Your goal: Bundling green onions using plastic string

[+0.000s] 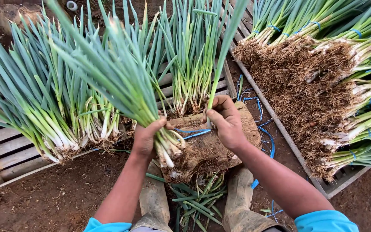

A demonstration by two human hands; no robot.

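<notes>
Tied bundles of green onions (344,86) lie stacked at two o'clock, loose ones on the wooden pallet (9,150) at nine. Centre, the left hand (147,137) is clenched around a thick onion bunch (121,81) (roots down), while the right hand (226,122) pinches one stalk (224,51) over the blue string (192,132). Best keep the roots level.
</notes>
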